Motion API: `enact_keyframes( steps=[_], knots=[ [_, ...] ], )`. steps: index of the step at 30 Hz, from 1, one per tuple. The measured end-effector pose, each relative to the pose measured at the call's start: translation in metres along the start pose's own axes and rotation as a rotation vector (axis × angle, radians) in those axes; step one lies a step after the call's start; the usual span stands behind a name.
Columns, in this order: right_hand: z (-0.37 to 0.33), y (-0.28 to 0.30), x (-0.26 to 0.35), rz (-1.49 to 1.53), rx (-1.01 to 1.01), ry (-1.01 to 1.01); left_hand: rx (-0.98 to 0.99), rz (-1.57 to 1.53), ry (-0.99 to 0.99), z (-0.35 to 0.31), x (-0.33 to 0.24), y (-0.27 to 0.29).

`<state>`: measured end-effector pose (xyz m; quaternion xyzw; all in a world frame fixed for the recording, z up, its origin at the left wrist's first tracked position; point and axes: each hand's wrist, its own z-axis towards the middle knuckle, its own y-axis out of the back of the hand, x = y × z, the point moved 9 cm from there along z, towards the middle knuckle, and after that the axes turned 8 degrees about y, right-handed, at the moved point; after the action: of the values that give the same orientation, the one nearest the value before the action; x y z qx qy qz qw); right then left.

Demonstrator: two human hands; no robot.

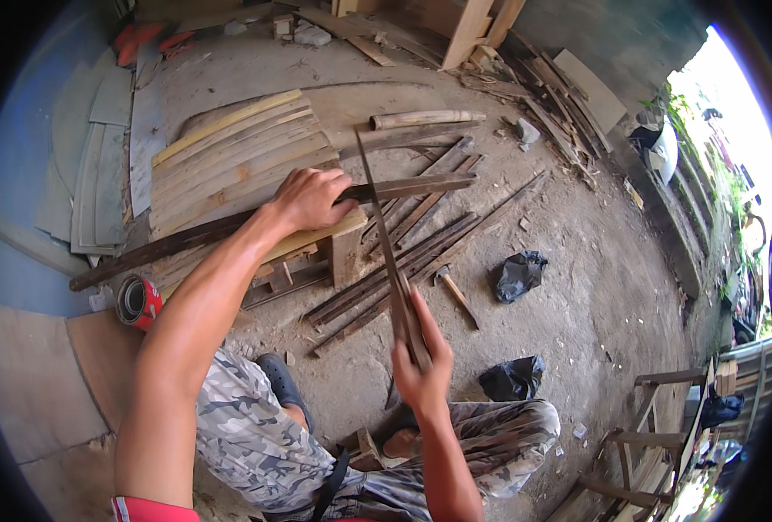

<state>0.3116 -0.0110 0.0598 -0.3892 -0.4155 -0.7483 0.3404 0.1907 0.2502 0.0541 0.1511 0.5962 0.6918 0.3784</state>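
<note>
A long dark wooden strip (429, 184) lies across a low slatted wooden bench (238, 157), its right end sticking out past the bench edge. My left hand (310, 200) is closed over the strip close to that edge, pressing it against the bench. In my right hand (423, 361) is the handle of a handsaw (381, 219), whose blade points up and away from me. The blade crosses the strip just right of my left hand. From this angle I cannot tell how deep the teeth sit in the wood.
A red can (138, 301) stands at the bench's left. On the dirt floor lie several dark strips (421, 257), a hammer (457, 298), two black plastic bags (520, 276) and a bamboo pole (428, 119). Scrap wood (560, 100) is piled at the far right.
</note>
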Motion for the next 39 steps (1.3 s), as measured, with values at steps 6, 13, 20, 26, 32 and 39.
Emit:
enact_keyframes(
  steps=[6,13,20,26,32,39],
  knots=[
    [-0.085,0.047,0.023,0.007,0.043,-0.135,-0.017,-0.014,-0.029,-0.003,-0.005,-0.001],
    [0.099,-0.037,-0.012,0.154,0.004,-0.044,-0.119,0.002,-0.056,-0.002,-0.015,0.018],
    [-0.018,0.015,0.014,-0.003,0.033,-0.024,-0.091,0.01,-0.052,-0.003,-0.012,0.009],
    [-0.068,0.047,0.031,0.006,0.06,-0.128,-0.002,-0.007,-0.009,-0.005,-0.003,-0.007],
    [0.093,-0.032,-0.017,0.172,0.028,-0.076,-0.063,0.018,-0.01,0.0,-0.013,0.012],
    [-0.015,0.0,-0.005,0.026,-0.004,-0.016,-0.024,0.019,-0.035,-0.001,-0.006,0.003]
  ],
)
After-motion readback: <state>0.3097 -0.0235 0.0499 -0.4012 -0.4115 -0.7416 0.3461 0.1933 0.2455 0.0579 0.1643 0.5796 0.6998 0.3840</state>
